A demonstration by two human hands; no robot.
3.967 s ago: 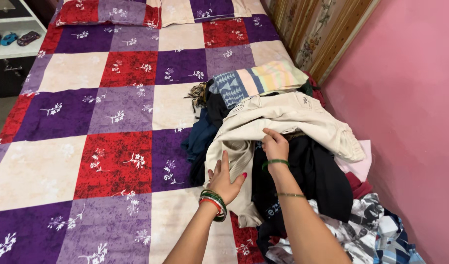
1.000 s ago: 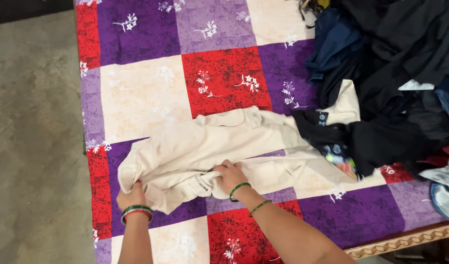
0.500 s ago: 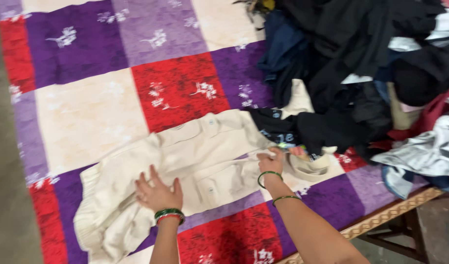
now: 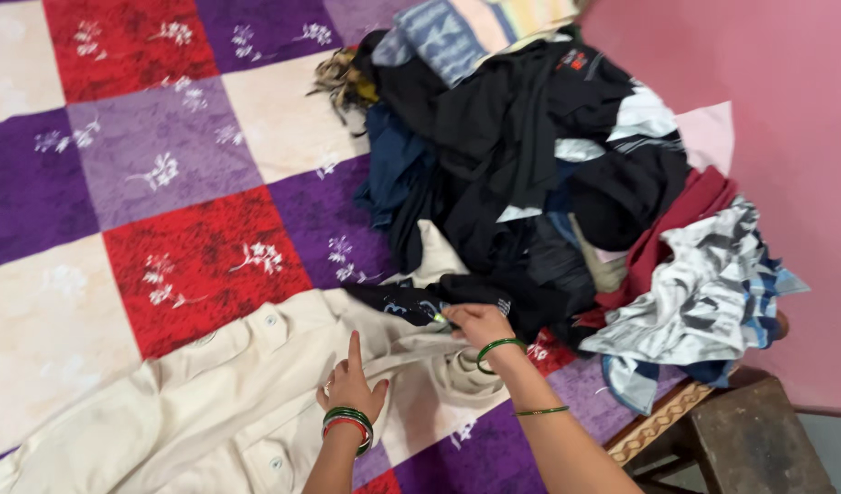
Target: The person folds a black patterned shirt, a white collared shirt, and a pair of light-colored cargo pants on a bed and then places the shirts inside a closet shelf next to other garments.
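Cream jacket (image 4: pixel 219 393) lies spread on the checked bedspread (image 4: pixel 173 165) at the bed's near edge. Left hand (image 4: pixel 352 389) presses flat on it, fingers open. Right hand (image 4: pixel 475 325) pinches a black garment (image 4: pixel 411 300) lying over the jacket, beside the clothes pile (image 4: pixel 549 165).

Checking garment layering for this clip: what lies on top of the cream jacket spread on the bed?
The left hand rests flat on the cream jacket. A black printed garment overlaps its far edge, where the right hand touches. Whatever jacket part lies beneath that garment and the clothes pile is hidden.
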